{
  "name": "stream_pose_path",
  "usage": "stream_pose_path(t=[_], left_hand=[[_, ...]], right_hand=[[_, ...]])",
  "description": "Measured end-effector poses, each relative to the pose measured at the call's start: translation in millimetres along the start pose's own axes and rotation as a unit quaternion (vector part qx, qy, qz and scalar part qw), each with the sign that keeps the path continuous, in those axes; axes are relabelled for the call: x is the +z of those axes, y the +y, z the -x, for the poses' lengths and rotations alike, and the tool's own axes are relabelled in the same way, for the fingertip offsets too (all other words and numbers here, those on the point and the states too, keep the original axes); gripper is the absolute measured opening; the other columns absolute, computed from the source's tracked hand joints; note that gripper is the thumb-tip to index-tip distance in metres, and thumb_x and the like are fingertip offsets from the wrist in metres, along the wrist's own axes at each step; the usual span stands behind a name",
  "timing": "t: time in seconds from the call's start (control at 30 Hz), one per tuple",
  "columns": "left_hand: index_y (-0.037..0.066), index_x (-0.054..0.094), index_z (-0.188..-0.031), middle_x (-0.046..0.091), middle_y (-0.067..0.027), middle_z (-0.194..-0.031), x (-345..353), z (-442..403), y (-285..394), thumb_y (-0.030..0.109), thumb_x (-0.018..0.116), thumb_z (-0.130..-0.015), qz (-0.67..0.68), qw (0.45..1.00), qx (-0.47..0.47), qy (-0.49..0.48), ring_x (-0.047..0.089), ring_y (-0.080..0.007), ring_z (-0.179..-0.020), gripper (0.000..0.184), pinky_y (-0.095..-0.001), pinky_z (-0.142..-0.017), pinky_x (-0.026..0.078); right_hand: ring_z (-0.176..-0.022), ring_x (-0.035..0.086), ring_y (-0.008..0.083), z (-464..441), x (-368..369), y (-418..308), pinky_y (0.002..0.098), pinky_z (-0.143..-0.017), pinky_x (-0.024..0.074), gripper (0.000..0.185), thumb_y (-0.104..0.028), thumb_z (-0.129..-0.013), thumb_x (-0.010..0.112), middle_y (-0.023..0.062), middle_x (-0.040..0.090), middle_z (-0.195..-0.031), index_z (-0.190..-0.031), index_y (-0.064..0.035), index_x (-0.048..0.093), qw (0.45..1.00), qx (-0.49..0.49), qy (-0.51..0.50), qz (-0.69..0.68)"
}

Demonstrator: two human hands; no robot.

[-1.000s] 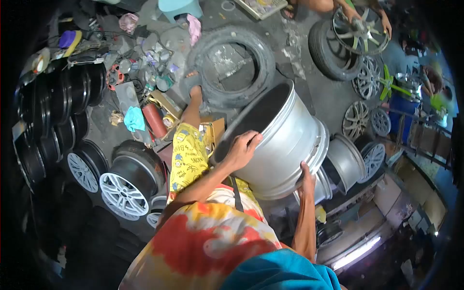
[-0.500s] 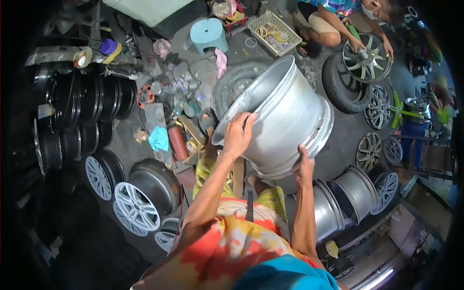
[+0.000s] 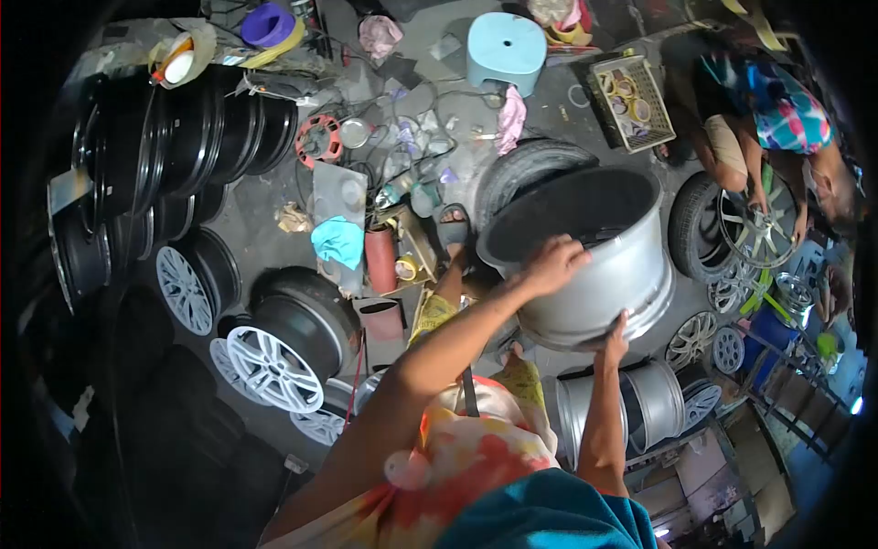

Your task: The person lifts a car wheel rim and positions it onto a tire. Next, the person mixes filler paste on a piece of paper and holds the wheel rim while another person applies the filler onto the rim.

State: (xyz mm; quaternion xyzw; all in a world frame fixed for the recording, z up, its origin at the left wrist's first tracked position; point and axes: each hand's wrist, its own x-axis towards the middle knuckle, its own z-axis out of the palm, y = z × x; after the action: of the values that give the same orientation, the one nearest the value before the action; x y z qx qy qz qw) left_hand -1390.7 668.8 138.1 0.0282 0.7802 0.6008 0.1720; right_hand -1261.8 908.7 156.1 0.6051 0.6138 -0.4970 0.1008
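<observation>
A wide silver wheel rim [image 3: 599,288] is tilted in front of me, its dark hollow barrel facing up and away. Over the near lip of this rim curl the fingers of my left hand [image 3: 554,263]. My right hand [image 3: 615,339] grips its lower edge at the near right, with the thumb up along the outside and the other fingers hidden beneath. Behind the rim a black tyre [image 3: 517,174] lies on the floor, partly covered by it.
Black rims [image 3: 187,137] are stacked at left, with white-faced wheels [image 3: 274,371] below. Silver rims [image 3: 654,403] lie at right. A blue stool [image 3: 506,46] and a tape-filled basket [image 3: 654,137] stand beyond. At far right a person [image 3: 777,101] handles a spoked wheel [image 3: 757,229].
The view has swung, so the surroundings sit differently. The rim has turned, with its hollow end facing further up. My left hand has moved along its lip; my right stays at the lower edge.
</observation>
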Motion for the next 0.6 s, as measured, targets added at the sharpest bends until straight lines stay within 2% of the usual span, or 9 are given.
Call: stream_pose_path(t=[0.03, 0.13, 0.17, 0.3, 0.37, 0.43, 0.5, 0.57, 0.6], left_hand=[[0.003, 0.068, -0.095, 0.062, -0.0119, -0.079, 2, 6, -1, 0.038, 0.06, -0.095, -0.053, 0.997, 0.06, 0.013, 0.062, -0.0344, -0.076, 0.035, -0.0409, -0.073, 0.05], [0.005, 0.07, -0.096, 0.063, -0.009, -0.082, -30, 16, 19, 0.03, 0.068, -0.091, -0.047, 0.995, 0.068, 0.05, 0.063, -0.0296, -0.079, 0.025, -0.0361, -0.074, 0.051], [0.005, 0.07, -0.096, 0.063, -0.009, -0.082, -53, 12, 30, 0.03, 0.068, -0.091, -0.047, 0.995, 0.068, 0.052, 0.063, -0.0296, -0.079, 0.025, -0.0361, -0.074, 0.051], [0.006, 0.072, -0.103, 0.064, -0.005, -0.085, -178, -4, 83, 0.018, 0.072, -0.089, 0.14, 0.983, -0.018, 0.12, 0.06, -0.013, -0.077, 0.018, -0.028, -0.075, 0.049], [0.004, 0.072, -0.105, 0.063, -0.0022, -0.085, -246, -6, 135, 0.016, 0.071, -0.09, 0.168, 0.976, -0.011, 0.137, 0.059, -0.0113, -0.077, 0.019, -0.0265, -0.078, 0.048], [0.006, 0.074, -0.099, 0.064, -0.0039, -0.087, -297, -1, 187, 0.016, 0.076, -0.087, 0.151, 0.97, 0.105, 0.161, 0.058, -0.0144, -0.079, 0.015, -0.0283, -0.073, 0.047], [0.007, 0.075, -0.099, 0.063, -0.0042, -0.086, -335, 12, 246, 0.018, 0.081, -0.081, 0.129, 0.97, 0.183, 0.099, 0.057, -0.0174, -0.076, 0.022, -0.0282, -0.072, 0.047], [0.008, 0.075, -0.099, 0.062, -0.0048, -0.085, -382, 16, 298, 0.016, 0.085, -0.075, 0.108, 0.956, 0.253, -0.104, 0.055, -0.0175, -0.077, 0.027, -0.028, -0.071, 0.045], [0.007, 0.075, -0.096, 0.061, -0.0037, -0.086, -379, 18, 297, 0.018, 0.086, -0.074, 0.203, 0.925, 0.306, -0.092, 0.054, -0.0165, -0.077, 0.027, -0.0279, -0.071, 0.043]], right_hand=[[-0.121, 0.055, 0.0287, 2, -9, 10, 0.0356, -0.102, 0.0446, 0.091, -0.061, -0.09, 0.062, 0.0188, 0.052, -0.14, -0.139, 0.0137, 0.044, 0.998, -0.025, -0.037, -0.033], [-0.123, 0.053, 0.0274, -18, -31, 41, 0.036, -0.103, 0.0441, 0.09, -0.061, -0.091, 0.06, 0.0166, 0.048, -0.143, -0.142, 0.0114, 0.041, 0.999, -0.031, -0.032, -0.022], [-0.122, 0.053, 0.0245, -25, -31, 47, 0.0354, -0.103, 0.0426, 0.085, -0.058, -0.091, 0.062, 0.0147, 0.052, -0.139, -0.138, 0.0103, 0.047, 0.998, -0.033, -0.022, -0.038], [-0.12, 0.054, 0.0236, -23, 3, 20, 0.0357, -0.104, 0.0411, 0.084, -0.059, -0.089, 0.064, 0.0148, 0.055, -0.137, -0.135, 0.0107, 0.052, 1.0, -0.008, 0.008, -0.003], [-0.12, 0.055, 0.0253, -6, 9, -6, 0.0363, -0.104, 0.0411, 0.087, -0.062, -0.088, 0.063, 0.0168, 0.055, -0.137, -0.134, 0.0113, 0.052, 0.998, 0.012, 0.033, 0.053], [-0.119, 0.055, 0.0302, -7, 13, -6, 0.0397, -0.103, 0.0424, 0.098, -0.07, -0.082, 0.063, 0.0223, 0.056, -0.136, -0.134, 0.0129, 0.052, 0.993, 0.003, 0.079, 0.09], [-0.123, 0.052, 0.0317, -11, 7, -2, 0.042, -0.102, 0.0425, 0.109, -0.075, -0.078, 0.063, 0.0208, 0.052, -0.14, -0.139, 0.0136, 0.045, 0.991, 0.035, 0.069, 0.107], [-0.117, 0.055, 0.0328, -3, 2, 0, 0.0395, -0.1, 0.044, 0.111, -0.078, -0.075, 0.064, 0.0223, 0.054, -0.137, -0.135, 0.0148, 0.048, 0.992, 0.068, 0.052, 0.091], [-0.115, 0.056, 0.0328, 7, 2, -11, 0.0392, -0.098, 0.0448, 0.112, -0.078, -0.074, 0.064, 0.0235, 0.054, -0.137, -0.134, 0.0157, 0.048, 0.982, 0.082, 0.064, 0.159]])
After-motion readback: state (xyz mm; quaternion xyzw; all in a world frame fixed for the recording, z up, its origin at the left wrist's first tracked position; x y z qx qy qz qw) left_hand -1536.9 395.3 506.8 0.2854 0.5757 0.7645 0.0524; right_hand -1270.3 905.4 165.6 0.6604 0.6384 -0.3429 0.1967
